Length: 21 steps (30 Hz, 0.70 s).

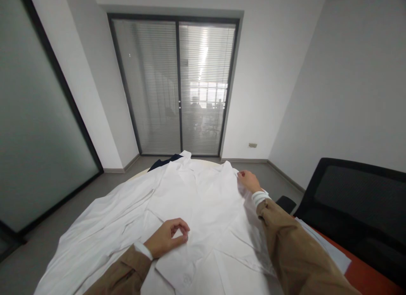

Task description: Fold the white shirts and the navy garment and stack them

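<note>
A white coat (209,210), which looks like a lab coat, lies spread over a round table (139,175), its collar end pointing away from me. Low in the middle of the view, my left hand (166,238) is closed in a pinch, thumb against fingertips, at the coat's front. My right hand (250,181) reaches farther out to the coat's right shoulder edge, where its fingers are pinched on the cloth. The coat's left side lies in long folds. Both my arms wear brown sleeves with white cuffs.
A dark navy cloth (165,162) shows beyond the coat at the far left edge. To the right stand a black mesh chair (358,202) and an orange-red surface (374,280) with white paper (330,246) on it. Glass panels with blinds (158,87) fill the back.
</note>
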Each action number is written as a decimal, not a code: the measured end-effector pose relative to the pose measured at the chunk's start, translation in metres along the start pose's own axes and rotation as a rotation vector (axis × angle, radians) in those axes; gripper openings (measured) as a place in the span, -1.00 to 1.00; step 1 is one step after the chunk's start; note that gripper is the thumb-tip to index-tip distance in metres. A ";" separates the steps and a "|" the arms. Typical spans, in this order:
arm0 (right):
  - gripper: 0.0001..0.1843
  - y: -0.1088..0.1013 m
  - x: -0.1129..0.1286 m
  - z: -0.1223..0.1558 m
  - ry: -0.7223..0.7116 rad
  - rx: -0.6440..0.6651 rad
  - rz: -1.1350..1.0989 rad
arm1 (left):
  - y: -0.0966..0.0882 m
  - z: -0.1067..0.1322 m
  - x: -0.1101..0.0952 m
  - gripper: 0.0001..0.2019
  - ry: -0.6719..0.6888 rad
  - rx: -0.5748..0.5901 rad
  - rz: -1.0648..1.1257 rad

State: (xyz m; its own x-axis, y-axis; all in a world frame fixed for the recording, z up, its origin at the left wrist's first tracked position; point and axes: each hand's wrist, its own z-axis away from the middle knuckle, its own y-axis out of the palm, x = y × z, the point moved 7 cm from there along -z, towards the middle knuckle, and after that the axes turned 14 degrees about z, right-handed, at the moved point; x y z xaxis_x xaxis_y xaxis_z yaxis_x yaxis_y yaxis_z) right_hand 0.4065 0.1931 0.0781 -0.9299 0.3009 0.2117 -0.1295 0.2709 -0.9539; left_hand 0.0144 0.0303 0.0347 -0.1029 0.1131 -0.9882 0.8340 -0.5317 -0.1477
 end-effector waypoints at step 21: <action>-0.50 0.048 0.035 -0.083 0.045 0.097 -0.001 | 0.000 -0.008 0.012 -0.79 -0.064 0.065 0.090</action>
State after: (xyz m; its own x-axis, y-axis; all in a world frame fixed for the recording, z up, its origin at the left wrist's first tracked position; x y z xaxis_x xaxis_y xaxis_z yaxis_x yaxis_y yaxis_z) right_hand 0.3965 0.2925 0.0577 -0.9137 0.3417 0.2197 -0.1649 0.1822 -0.9693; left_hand 0.0179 0.0382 0.0230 -0.0654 0.0102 -0.9978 0.8049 -0.5905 -0.0588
